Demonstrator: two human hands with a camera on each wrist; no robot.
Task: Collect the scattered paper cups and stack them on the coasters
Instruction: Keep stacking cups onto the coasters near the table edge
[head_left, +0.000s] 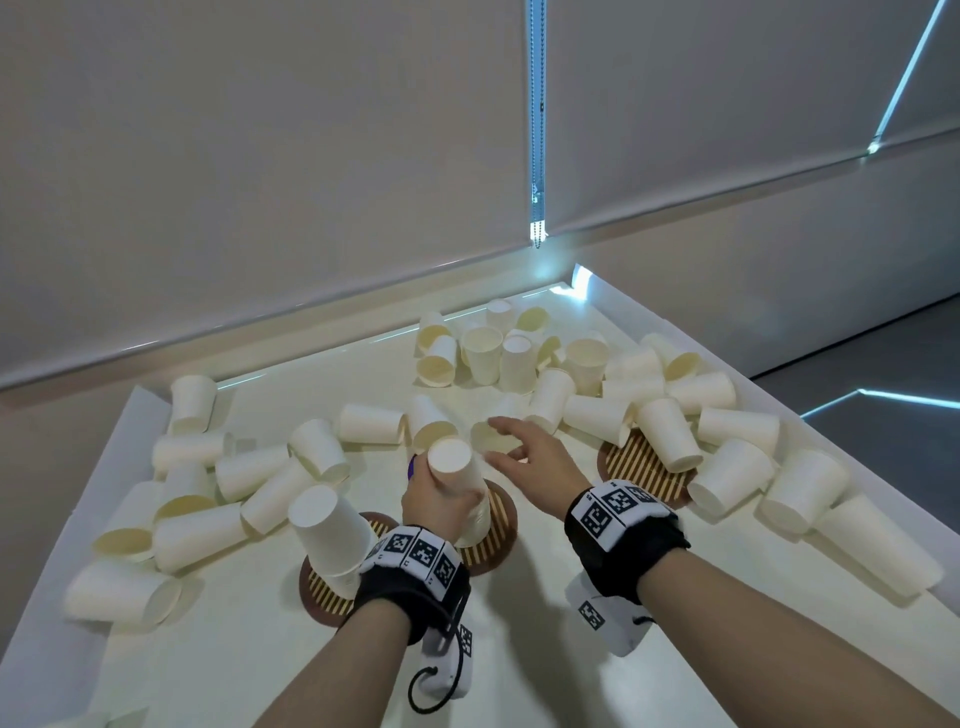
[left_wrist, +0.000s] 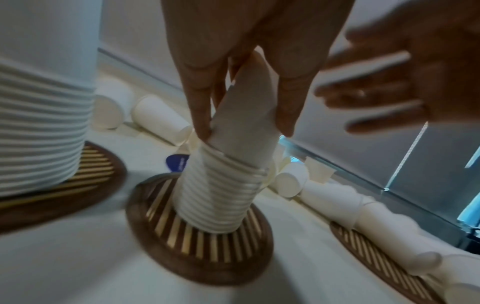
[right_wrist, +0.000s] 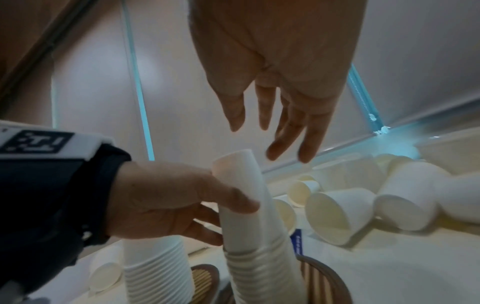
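Observation:
On the middle coaster stands a leaning stack of upside-down white paper cups. My left hand grips the top cup of that stack, fingers and thumb on opposite sides of it. My right hand hovers open just beyond the stack, fingers spread above a cup lying on its side. In the right wrist view the right hand's fingers hang straight and hold nothing. A second cup stack stands on the left coaster.
Several loose cups lie scattered across the white table, left, back and right. Some lie over the right coaster. A small blue object sits right behind the middle stack. A wall and raised ledge run behind the table.

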